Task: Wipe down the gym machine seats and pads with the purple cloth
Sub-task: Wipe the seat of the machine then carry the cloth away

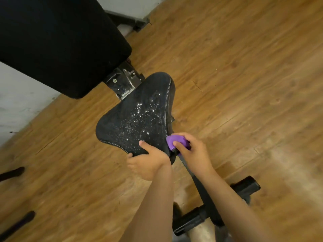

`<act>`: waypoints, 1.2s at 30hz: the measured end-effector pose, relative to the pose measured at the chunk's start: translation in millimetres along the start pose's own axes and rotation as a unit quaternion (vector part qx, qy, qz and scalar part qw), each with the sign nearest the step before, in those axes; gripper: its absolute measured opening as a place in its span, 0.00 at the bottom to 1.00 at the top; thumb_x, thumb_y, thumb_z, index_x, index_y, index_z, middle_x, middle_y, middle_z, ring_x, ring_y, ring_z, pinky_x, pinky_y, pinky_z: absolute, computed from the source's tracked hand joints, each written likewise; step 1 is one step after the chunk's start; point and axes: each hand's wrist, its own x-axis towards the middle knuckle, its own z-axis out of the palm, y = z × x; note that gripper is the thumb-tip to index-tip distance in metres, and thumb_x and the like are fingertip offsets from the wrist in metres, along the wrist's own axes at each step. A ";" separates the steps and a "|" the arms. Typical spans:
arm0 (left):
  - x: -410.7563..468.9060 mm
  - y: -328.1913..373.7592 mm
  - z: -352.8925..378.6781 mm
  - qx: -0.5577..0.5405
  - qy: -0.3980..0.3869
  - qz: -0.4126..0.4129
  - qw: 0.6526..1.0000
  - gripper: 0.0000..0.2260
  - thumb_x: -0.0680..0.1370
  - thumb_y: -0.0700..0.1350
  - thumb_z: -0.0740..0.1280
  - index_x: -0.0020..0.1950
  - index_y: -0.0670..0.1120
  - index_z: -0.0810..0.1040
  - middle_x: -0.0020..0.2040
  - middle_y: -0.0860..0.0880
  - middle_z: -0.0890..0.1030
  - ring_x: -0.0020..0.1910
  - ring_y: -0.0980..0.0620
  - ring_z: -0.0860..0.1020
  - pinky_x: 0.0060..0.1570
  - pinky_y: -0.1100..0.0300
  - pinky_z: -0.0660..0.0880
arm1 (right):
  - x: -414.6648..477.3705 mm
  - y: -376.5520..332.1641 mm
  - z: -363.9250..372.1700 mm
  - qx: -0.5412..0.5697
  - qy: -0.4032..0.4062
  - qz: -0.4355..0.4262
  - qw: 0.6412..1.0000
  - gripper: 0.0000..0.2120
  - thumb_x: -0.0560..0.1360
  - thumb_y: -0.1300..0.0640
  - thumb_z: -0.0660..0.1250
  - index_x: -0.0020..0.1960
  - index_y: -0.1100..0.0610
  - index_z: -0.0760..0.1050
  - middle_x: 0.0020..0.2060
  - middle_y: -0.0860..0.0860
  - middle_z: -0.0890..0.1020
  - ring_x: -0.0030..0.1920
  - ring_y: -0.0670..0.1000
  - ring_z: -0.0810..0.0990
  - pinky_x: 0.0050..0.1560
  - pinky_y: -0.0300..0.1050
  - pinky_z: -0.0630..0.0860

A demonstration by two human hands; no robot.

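A black triangular bench seat (138, 116) fills the middle of the view, its top speckled with bright spray droplets. My left hand (148, 161) grips the seat's narrow near end, thumb on top and fingers curled under the edge. My right hand (192, 152) holds the bunched purple cloth (174, 141) against the seat's right near edge. A large black back pad (57, 42) rises at the upper left, joined to the seat by a metal bracket (124, 81).
The bench's black frame bar (202, 189) runs down to a cross foot (216, 205) at the lower right. Wood-look floor (244, 75) surrounds the bench. A grey wall (17, 102) stands at left, and dark objects (15, 224) lie at the bottom left.
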 end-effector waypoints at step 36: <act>4.3 -16.8 14.1 0.064 0.047 0.054 0.995 0.32 0.69 0.63 0.57 0.65 0.44 0.66 0.61 0.47 0.73 0.61 0.42 0.72 0.53 0.44 0.72 | 120.5 5.7 18.4 0.120 0.104 -0.015 0.987 0.12 0.75 0.65 0.64 0.48 0.50 0.79 0.44 0.46 0.82 0.44 0.46 0.80 0.45 0.49 0.79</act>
